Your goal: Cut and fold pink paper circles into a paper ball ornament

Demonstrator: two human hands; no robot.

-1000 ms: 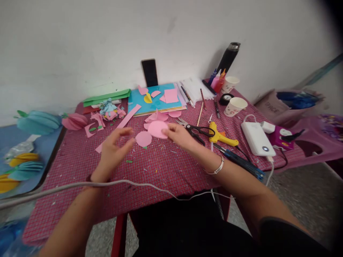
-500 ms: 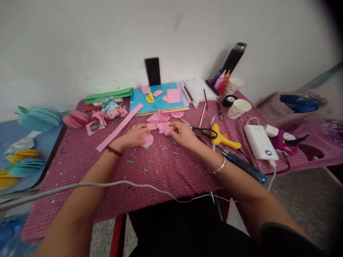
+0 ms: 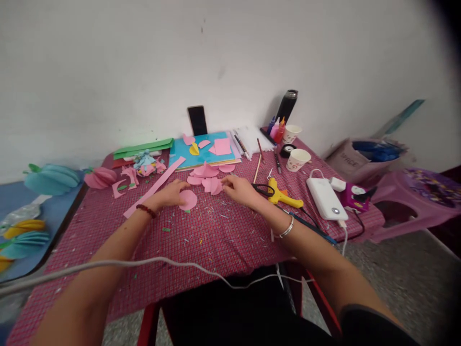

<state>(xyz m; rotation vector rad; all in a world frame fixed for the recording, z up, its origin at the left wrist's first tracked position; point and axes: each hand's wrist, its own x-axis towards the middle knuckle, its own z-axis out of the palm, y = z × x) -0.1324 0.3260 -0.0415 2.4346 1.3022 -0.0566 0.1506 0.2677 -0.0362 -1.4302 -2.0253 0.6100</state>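
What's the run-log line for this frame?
left hand: on pink paper circle | right hand: touching folded pink pieces | nearby: scissors, yellow glue gun

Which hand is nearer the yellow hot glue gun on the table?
Right. The right hand lies just left of the yellow hot glue gun; the left hand rests farther left, by a pink paper circle.

A table (image 3: pixel 223 240) is covered with a red checked cloth. A pink paper circle (image 3: pixel 188 200) and folded pink pieces (image 3: pixel 212 185) are laid near its middle, with a long pink strip (image 3: pixel 154 186) to their left. Scissors (image 3: pixel 262 188), a yellow glue gun (image 3: pixel 283 196) and a white power bank (image 3: pixel 325 198) are set at the right.
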